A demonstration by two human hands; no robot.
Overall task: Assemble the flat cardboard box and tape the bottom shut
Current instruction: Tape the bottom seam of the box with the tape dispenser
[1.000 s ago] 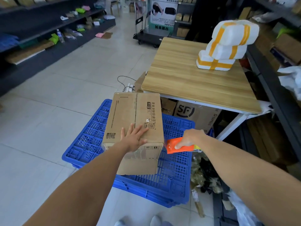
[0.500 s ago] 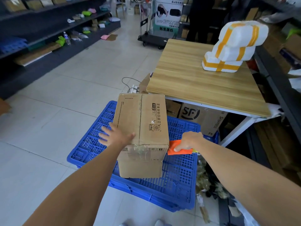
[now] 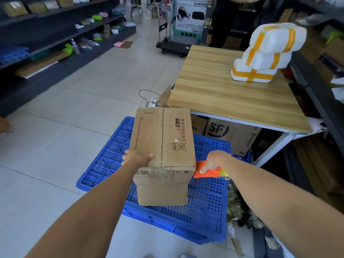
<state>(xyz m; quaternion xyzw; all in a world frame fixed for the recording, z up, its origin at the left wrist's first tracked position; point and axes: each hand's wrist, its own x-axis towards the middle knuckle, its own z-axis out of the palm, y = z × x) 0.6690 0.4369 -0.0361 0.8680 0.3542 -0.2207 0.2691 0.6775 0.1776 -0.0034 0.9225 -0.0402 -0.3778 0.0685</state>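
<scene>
A brown cardboard box (image 3: 167, 138) stands assembled over the blue plastic pallet (image 3: 204, 198), its flaps closed along a middle seam, with clear tape across the near edge and one flap hanging down toward me. My left hand (image 3: 136, 158) grips the box at its near left corner, fingers curled over the left side and thumb on top. My right hand (image 3: 216, 162) holds an orange tape dispenser (image 3: 208, 173) just beside the box's near right corner.
A wooden table (image 3: 232, 95) stands to the right with a white foam package (image 3: 266, 54) strapped in yellow tape. An SF carton (image 3: 230, 135) sits under it. Dark shelves run along the left, a trolley (image 3: 176, 45) stands at the back, and crumpled wrapping (image 3: 240, 211) lies right of the pallet.
My left hand slid from flat on the box top to gripping its near left corner. The box looks lifted and closer. The right hand keeps the dispenser at the right corner.
</scene>
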